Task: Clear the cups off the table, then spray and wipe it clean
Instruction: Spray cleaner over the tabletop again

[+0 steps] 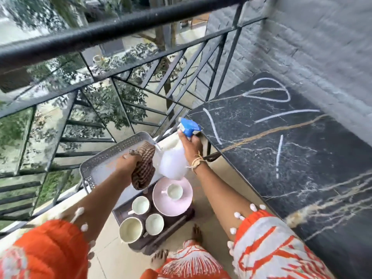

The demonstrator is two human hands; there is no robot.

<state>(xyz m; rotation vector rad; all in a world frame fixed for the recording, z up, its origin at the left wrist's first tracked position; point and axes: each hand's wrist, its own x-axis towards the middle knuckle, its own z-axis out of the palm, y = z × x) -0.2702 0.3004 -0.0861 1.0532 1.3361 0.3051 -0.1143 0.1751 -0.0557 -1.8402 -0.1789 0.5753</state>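
The black marble table (298, 141) stands at the right with white streaks across its top and no cups on it. My right hand (192, 146) grips a white spray bottle (173, 162) with a blue nozzle, held just left of the table's near corner. My left hand (126, 164) holds a brown checked cloth (144, 168) beside the bottle. Below them, several white cups (141, 205) and a pink plate (173, 204) carrying one cup sit on a dark tray (177, 220) on the floor.
A grey metal tray (104, 164) lies on the floor by the black railing (120, 29). A grey stone wall (322, 47) backs the table. My bare feet (159, 258) stand on pale tiles beside the dark tray.
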